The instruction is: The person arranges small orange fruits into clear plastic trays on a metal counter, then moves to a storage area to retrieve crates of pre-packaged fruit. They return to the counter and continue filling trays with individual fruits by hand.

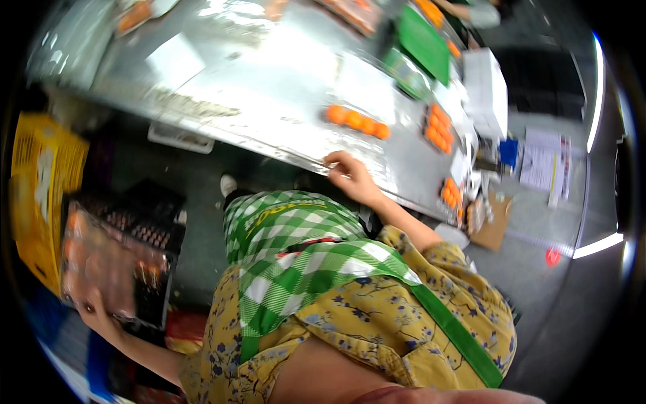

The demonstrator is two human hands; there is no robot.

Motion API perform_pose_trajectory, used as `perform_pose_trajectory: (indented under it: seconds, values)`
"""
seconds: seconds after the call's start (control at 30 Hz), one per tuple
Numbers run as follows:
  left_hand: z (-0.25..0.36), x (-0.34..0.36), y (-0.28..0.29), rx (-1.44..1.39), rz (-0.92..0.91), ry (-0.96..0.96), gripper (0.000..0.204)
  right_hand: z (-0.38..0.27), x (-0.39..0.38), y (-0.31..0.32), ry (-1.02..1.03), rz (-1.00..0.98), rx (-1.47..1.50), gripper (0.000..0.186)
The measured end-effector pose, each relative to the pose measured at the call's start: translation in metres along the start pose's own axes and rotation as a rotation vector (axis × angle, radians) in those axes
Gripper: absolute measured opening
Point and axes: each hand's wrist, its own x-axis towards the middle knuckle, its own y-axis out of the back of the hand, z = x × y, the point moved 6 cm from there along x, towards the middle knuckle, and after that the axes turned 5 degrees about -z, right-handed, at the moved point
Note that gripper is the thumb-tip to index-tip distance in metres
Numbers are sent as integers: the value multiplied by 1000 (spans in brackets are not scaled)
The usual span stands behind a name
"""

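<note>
At the lower left, my left hand point(97, 310) grips the edge of a clear pack point(101, 259) of pale orange, rounded items, lying at a black plastic crate point(151, 222). My right hand point(350, 178) is at the front edge of the steel table point(262, 135), fingers apart and slightly curled, with nothing visible in it. Just beyond it, a row of oranges point(356, 121) sits on the table; a larger group of orange fruit point(437, 128) is farther right.
A yellow box point(44, 195) stands at far left. On the table are a white sheet point(175, 60), green lids point(424, 47) and more orange fruit point(449, 192). A white box point(486, 91) sits at the right. Another person's arm point(457, 10) shows at the top.
</note>
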Motion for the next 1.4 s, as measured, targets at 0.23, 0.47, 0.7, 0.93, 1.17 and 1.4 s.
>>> perform_pose_trajectory:
  seconds: [0.23, 0.47, 0.7, 0.93, 1.17, 1.4]
  values:
    - [117, -96, -341, -783, -478, 21, 71, 8, -44, 68, 333, 120, 141, 60]
    - [180, -276, -675, -904, -844, 501, 46, 92, -133, 199, 306, 433, -404, 84]
    - [113, -361, -799, -850, -938, 569, 42, 207, -153, 216, 46, 221, -461, 95]
    - [80, -370, -802, -853, -1035, 580, 47, 257, -150, 202, 202, 249, -442, 78]
    - [96, -384, -770, -738, -1185, 503, 54, 249, -149, 197, 169, 189, -475, 72]
    - [91, -382, -769, -633, -1161, 498, 56, 248, -145, 201, 207, 233, -398, 65]
